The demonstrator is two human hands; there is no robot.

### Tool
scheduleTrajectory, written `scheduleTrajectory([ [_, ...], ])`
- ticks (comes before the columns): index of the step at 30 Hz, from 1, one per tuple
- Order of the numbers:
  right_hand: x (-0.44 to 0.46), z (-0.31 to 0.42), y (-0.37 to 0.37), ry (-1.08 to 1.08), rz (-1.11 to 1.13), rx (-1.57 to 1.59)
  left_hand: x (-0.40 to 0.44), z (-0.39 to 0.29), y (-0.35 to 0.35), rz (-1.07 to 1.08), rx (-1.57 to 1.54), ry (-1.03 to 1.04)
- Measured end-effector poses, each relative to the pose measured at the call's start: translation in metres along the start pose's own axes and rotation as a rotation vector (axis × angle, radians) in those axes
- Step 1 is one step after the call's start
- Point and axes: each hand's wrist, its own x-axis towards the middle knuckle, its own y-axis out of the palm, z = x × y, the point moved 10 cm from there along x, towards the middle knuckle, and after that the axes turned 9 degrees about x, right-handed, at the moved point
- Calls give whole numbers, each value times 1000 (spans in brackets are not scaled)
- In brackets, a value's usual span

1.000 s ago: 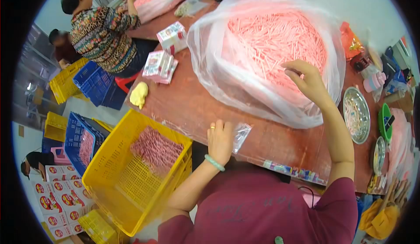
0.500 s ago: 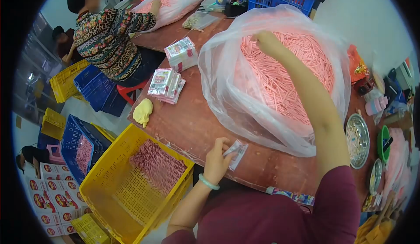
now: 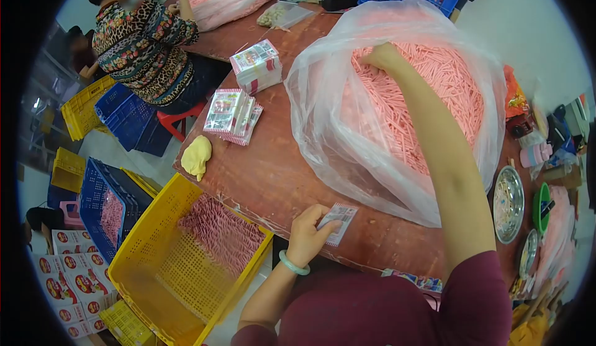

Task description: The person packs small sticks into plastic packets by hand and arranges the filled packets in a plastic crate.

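Sticks (image 3: 456, 98), pink and loose, are held in bulk in the open bag (image 3: 320, 104), ahead and to the right in the head view. Among them the right hand (image 3: 374, 62) is placed, at the left part of the bag's opening, with its fingers bent down; whether any stick is pinched cannot be told, as the fingertips are partly hidden. The sticks are laid at mixed angles, so no single long axis is shared.

By the left hand (image 3: 305, 237) the packet (image 3: 341, 220) is pinched between thumb and fingers, near the table's front edge. Its long axis is slanted away from the body and slightly rightward — the far end is pointed toward the bag. The right hand is much nearer to the sticks; between them and the left hand the bag's near wall is raised. That wall is crossed from above by the right forearm.

Left of the left hand, past the edge of the table (image 3: 248, 163), a yellow crate (image 3: 141, 240) is set lower down. Farther up, two stacks (image 3: 256, 71) are placed left of the bag, with a cloth (image 3: 197, 155) beside the table's left edge. On the right arm's outer side, a bowl (image 3: 518, 225) is seen.
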Motion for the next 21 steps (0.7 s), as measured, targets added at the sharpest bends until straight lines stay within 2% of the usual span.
scheduleTrajectory([
  [2, 1, -5, 1, 50, -29, 136, -2, -1, 0, -6, 19, 34],
  [5, 9, -9, 1, -30, -79, 139, -5, 0, 0, -13, 20, 60],
  [7, -9, 3, -6, -24, -195, 96, -6, -2, -1, -25, -1, 78],
  [9, -12, 11, -7, -4, -219, -26, -6, -5, -3, -25, 4, 96],
  [12, 3, 1, 3, 64, -108, -227, -8, -2, -4, -22, -25, 97],
  [21, 18, -23, 19, 156, 35, -233, -10, 1, -7, -28, -68, 122],
])
